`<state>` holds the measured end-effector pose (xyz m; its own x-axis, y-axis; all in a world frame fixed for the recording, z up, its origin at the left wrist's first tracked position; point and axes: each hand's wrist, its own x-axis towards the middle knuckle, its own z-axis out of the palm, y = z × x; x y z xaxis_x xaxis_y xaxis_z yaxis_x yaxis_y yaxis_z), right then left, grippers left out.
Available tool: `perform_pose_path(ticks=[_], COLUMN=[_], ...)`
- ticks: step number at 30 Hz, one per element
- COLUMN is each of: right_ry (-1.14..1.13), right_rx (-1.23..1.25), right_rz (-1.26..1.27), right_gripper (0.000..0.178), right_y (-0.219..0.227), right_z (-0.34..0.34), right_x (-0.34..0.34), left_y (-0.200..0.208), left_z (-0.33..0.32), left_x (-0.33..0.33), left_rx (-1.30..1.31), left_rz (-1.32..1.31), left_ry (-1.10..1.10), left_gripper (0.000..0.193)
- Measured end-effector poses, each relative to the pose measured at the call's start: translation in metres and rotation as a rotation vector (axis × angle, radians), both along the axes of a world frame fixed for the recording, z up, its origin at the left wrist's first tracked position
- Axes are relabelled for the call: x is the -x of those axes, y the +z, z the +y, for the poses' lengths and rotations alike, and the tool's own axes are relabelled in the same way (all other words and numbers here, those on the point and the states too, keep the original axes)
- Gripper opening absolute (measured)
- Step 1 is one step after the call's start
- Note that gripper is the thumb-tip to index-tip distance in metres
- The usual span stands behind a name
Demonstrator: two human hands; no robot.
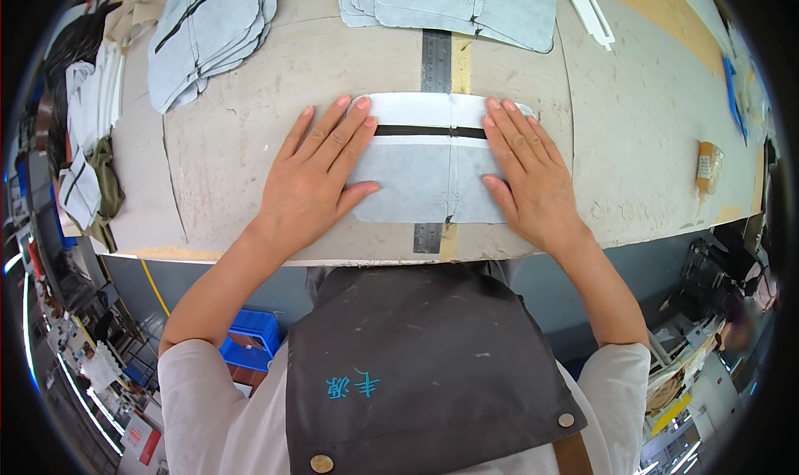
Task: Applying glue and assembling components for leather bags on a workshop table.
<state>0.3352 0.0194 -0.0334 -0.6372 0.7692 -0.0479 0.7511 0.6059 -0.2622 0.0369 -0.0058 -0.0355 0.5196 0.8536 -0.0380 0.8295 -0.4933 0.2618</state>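
Head view, grey panel (pixel 408 178): flat on the tabletop (pixel 641 134), lying across the metal ruler (pixel 435 65)
Left grip (pixel 312 165): opened out flat on the panel's left side, clasping nothing
Right grip (pixel 534 174): likewise opened flat, on its right side, clasping nothing
Black strip (pixel 420 131): crosswise between my grips
Panel stack (pixel 218 38): ahead, to my left

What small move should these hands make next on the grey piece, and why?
Perhaps press gently along the white band: the left hand and right hand lie at opposite ends of the grey piece, with fingertips near the black line across it.
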Motion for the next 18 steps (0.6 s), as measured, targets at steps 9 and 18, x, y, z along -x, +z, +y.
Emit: perform_pose_path(ticks=[9, 18], right_ry=[-0.096, -0.464], right_rx=[-0.011, -0.047], right_rz=[0.275, 0.422], right_gripper=[0.052, 0.033], right_y=[-0.004, -0.005], right_z=[0.004, 0.018], right_x=[-0.007, 0.0], left_y=[-0.005, 0.02], left_z=[0.022, 0.075], left_x=[-0.004, -0.035], left_rx=[-0.144, 0.346], left_rz=[-0.258, -0.372], left_ry=[-0.001, 0.139], left_gripper=[0.059, 0.021])
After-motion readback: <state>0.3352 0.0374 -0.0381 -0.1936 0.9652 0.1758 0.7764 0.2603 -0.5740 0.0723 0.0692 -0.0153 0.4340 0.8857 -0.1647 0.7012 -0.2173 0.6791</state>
